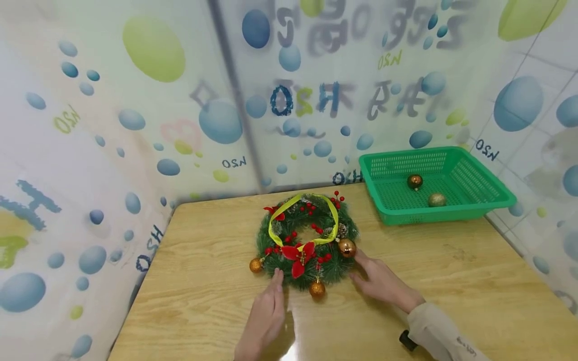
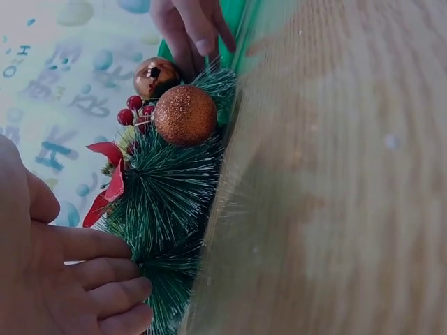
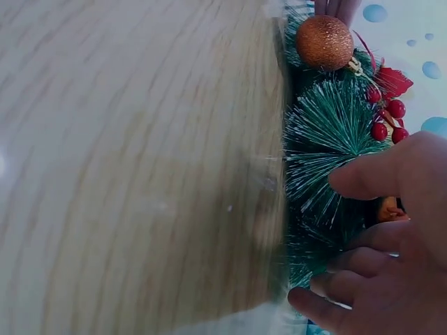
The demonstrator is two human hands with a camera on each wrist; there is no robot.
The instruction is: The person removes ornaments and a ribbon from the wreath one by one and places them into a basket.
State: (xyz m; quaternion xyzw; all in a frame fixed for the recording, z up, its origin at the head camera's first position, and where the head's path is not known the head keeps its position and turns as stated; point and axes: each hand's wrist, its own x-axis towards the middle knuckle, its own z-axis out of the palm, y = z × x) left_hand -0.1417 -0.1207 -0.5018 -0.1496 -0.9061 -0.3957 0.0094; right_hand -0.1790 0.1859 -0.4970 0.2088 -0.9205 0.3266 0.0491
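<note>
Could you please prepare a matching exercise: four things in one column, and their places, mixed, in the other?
Things
1. Round wreath of green bristly needles
2. Flat yellow ribbon
3. Green perforated plastic basket
4. Round pale-gold bauble

Places
A. Inside the basket
B. Beside the left hand, on the light wooden table
C. At the table's far right corner
D. Looped on top of the wreath

Pairs: 1-B; 2-D; 3-C; 4-A

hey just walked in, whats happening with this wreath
A person has both hands at the near side of a decorated wreath lying on a wooden table. The left hand touches it with fingers extended; the right hand is at its right edge. Three baubles are on the wreath, and two more sit in the green basket.
</note>
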